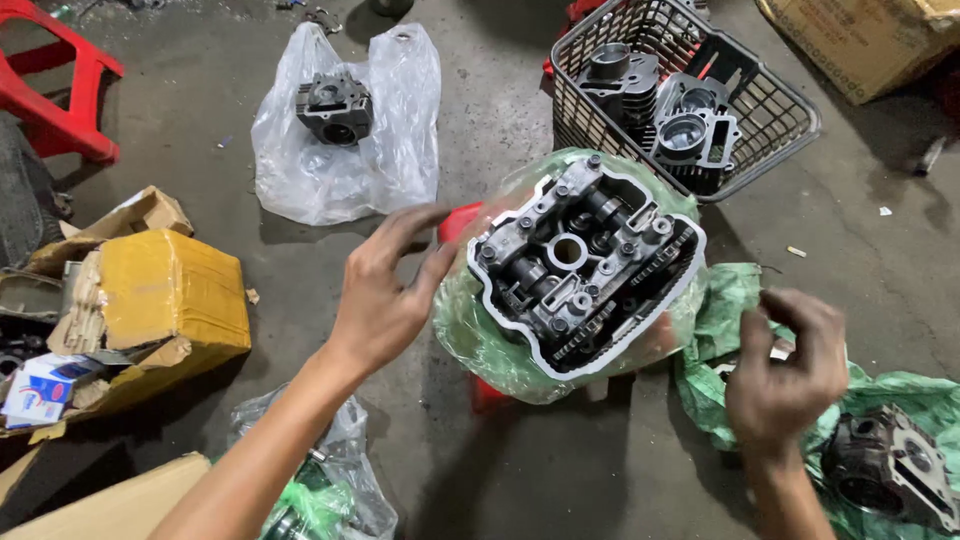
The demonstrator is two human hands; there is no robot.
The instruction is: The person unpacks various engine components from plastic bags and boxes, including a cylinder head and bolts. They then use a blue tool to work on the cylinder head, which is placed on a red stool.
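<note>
Left—yellow taped box (175, 295), hand (385, 290) beside.

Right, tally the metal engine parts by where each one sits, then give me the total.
On the green plastic wrap in the middle: 1, the cylinder head
In the wire basket: 2
On the clear bag: 1
On the green wrap at lower right: 1
Total: 5

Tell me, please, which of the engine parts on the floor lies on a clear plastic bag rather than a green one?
The small dark cylinder part at the top left, alone on the clear plastic bag. The large cylinder head between the hands sits in green wrap.
</note>
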